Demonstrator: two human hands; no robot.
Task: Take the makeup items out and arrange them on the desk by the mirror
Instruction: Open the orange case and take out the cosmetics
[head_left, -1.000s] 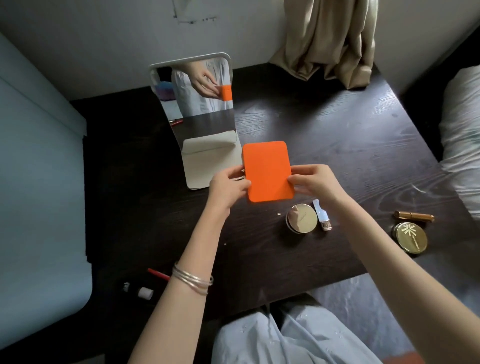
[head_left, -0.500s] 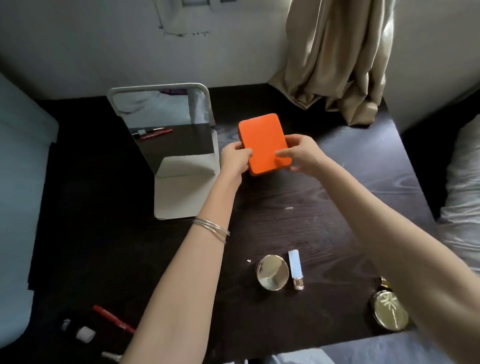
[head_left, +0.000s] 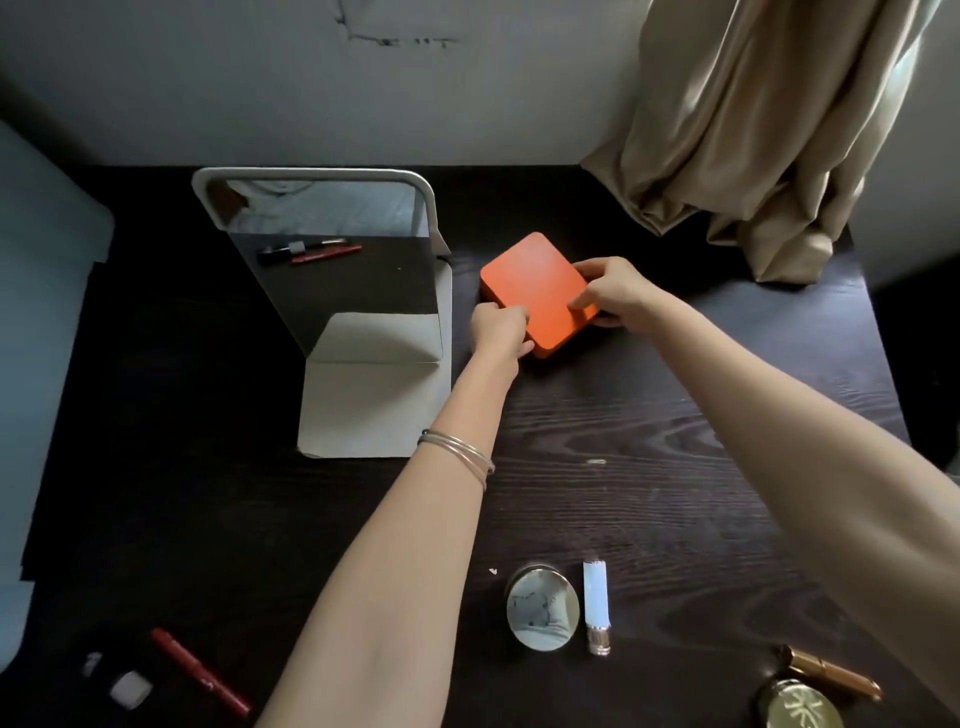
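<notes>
A flat orange case (head_left: 535, 288) lies low over the dark desk (head_left: 649, 441), just right of the standing mirror (head_left: 343, 280). My left hand (head_left: 498, 330) grips its near left corner and my right hand (head_left: 613, 291) holds its right edge. Whether the case touches the desk I cannot tell. Near the front edge lie a round gold compact (head_left: 543, 616) and a pale blue lipstick tube (head_left: 596, 605). At the front right sit a gold tube (head_left: 831, 673) and a gold patterned compact (head_left: 802, 709). A red pencil (head_left: 200, 670) and a small white-capped item (head_left: 130, 688) lie at the front left.
A beige curtain (head_left: 769, 130) hangs down onto the desk's back right corner. A pale wall runs along the back. Light blue surfaces (head_left: 47, 312) border the desk on the left. The mirror's white base (head_left: 374, 410) spreads forward on the desk.
Both hands have carried the orange case away from me, lowered it and tilted it flat beside the mirror. My view has moved forward over the desk.
</notes>
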